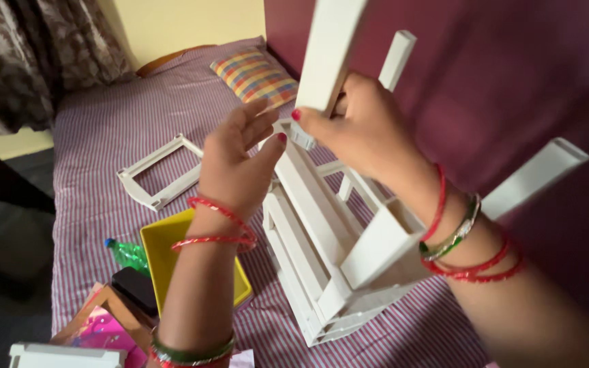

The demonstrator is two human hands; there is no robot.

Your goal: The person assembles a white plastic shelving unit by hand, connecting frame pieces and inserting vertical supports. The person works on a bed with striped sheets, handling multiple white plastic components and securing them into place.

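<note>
Gripping a white plastic post (328, 54) at its lower end, the right hand (366, 126) holds it upright above the white slatted rack (322, 245) lying on the striped bed (97, 129). Left hand (236, 160) is open, fingers spread, just beside the post's base, holding nothing. A white frame (161, 174) lies apart on the bed, a yellow tray (161, 252) nearer.

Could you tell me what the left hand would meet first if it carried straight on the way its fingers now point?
Probably the white plastic post gripped by the right hand: the left hand is open, fingers aimed up-right at it. Depth is unclear.
</note>
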